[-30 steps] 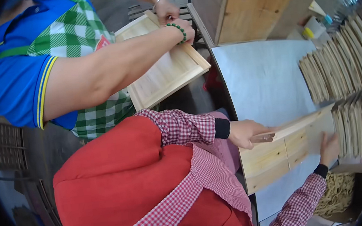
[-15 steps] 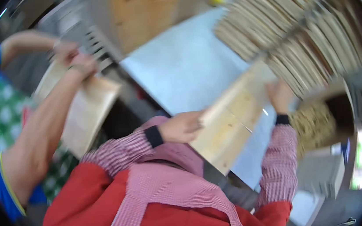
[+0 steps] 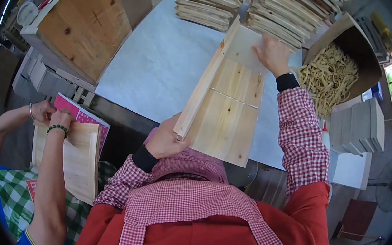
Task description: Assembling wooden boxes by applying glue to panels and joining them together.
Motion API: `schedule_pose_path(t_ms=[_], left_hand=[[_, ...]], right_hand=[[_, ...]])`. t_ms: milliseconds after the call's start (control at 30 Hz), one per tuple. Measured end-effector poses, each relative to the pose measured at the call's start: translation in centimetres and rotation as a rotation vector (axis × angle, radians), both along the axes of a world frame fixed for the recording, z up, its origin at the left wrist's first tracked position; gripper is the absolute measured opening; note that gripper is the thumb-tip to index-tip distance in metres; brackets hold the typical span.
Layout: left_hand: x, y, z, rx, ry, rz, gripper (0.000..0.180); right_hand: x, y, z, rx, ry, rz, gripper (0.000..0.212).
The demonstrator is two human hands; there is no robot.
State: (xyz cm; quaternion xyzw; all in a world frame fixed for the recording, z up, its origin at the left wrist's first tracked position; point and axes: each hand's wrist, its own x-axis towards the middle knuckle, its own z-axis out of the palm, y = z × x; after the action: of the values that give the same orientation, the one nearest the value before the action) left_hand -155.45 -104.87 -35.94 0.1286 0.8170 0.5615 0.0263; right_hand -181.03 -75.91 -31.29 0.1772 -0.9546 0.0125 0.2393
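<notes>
Between my hands is a light wooden tray-like piece (image 3: 227, 114), tilted, with a raised side rail along its left and a pale board across its far end. A thin straight line crosses its knotty face. My left hand (image 3: 166, 139) grips the near left corner, its fingers partly hidden behind the rail. At the far end, my right hand (image 3: 275, 56) is closed over the edge of the pale board, thumb on the inner side. Beneath the piece lies a table with a whitish-blue cover (image 3: 155, 55).
Stacks of wooden pieces (image 3: 284, 5) stand at the back right, beside a box of wood shavings (image 3: 332, 77). Grey-white boards (image 3: 356, 127) are piled at the right. On the left, a co-worker's hands (image 3: 54, 116) hold another wooden piece (image 3: 78, 159). A wooden crate (image 3: 83, 31) stands behind.
The view has shifted and sharpened. The tray-like piece is tipped so its left rail stands up more plainly, still in both my hands. The co-worker's piece sits lower, with a pink dotted sheet behind.
</notes>
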Motion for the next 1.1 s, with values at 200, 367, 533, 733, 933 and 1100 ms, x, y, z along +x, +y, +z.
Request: schedule_pose_path(t_ms=[200,367,533,733,933,1100], left_hand=[[0.2,-0.7,-0.3,-0.108,-0.028,0.015,0.056],[0.5,-0.6,-1.1,-0.133,0.004,0.012,0.053],[0.0,-1.7,-4.4,-0.251,0.036,0.022,0.046],[1.7,-1.2,-2.3,0.017,-0.306,0.051,0.045],[6.3,-0.3,1.7,-0.612,-0.559,-0.346,0.037],[5.3,10.1,1.1,-0.03,-0.652,-0.813,0.039]], right_hand=[[0.0,-0.3,0.1,-0.015,0.011,0.002,0.032],[-1.1,0.2,-0.1,0.023,-0.033,0.015,0.034],[0.1,0.1,0.5,0.091,-0.19,-0.035,0.047],[13.9,1.8,1.8,-0.399,0.283,0.017,0.046],[35.3,20.2,-5.5,-0.126,0.172,-0.675,0.044],[46.1,25.3,-8.7,-0.102,-0.156,-1.19,0.053]])
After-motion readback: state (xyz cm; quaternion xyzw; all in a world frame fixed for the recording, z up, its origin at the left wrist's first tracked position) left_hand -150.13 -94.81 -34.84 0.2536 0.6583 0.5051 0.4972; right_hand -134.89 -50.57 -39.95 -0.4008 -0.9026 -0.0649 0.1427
